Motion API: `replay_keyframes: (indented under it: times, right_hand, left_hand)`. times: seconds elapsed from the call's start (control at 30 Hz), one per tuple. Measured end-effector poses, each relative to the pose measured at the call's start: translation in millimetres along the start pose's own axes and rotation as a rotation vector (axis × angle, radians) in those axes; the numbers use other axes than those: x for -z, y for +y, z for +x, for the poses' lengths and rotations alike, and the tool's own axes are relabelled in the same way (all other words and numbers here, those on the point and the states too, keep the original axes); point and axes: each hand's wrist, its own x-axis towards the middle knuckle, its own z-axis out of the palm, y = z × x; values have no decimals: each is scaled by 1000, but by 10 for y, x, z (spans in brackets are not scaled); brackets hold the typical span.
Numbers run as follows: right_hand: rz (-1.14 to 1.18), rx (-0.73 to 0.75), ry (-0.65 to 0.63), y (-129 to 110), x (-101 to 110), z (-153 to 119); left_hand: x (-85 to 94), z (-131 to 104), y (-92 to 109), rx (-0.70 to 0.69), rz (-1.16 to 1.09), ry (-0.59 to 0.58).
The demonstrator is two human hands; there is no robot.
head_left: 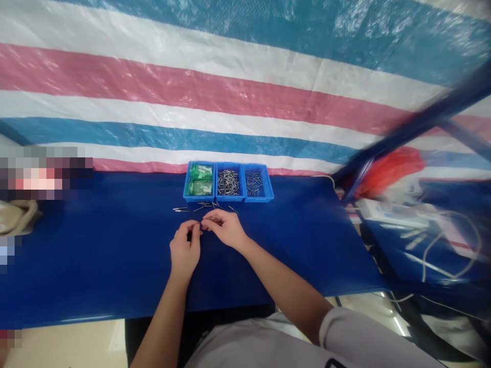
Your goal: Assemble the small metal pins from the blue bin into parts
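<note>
Above the blue table, my left hand [185, 247] and my right hand [225, 228] meet at their fingertips. Each is closed in a pinch, and what lies between the fingers is too small to make out. Just beyond them, several thin metal pins [205, 204] lie loose on the table. Behind these stand three blue bins side by side: the left bin [199, 198] has green packets [201, 187], the middle bin [229, 198] has a heap of metal pins [228, 182], and the right bin [267, 191] has fewer pins [253, 183].
The blue table [95, 255] reaches to a striped sheet [192, 102] at the back. A blue metal frame [402, 128] rises at the right, beside a red bag [391, 168] and white cables [425, 250]. A tan container [28, 217] is at the far left.
</note>
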Motion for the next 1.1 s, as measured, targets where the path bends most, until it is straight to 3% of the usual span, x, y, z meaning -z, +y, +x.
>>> replay_keyframes:
  times: [0.2, 0.47, 0.7, 1.1]
  right_hand:
    - [14, 18, -12, 15, -3, -7]
    - [53, -14, 4, -56, -8, 4]
    - [-2, 6, -33, -57, -15, -26]
    - [-44, 20, -15, -26, -1, -25]
  left_hand:
    - [5, 11, -40, -9, 57, -18]
    - [7, 5, 41, -22, -57, 12]
    - [37, -5, 27, -18, 18, 29]
    - [19, -12, 39, 6, -67, 50]
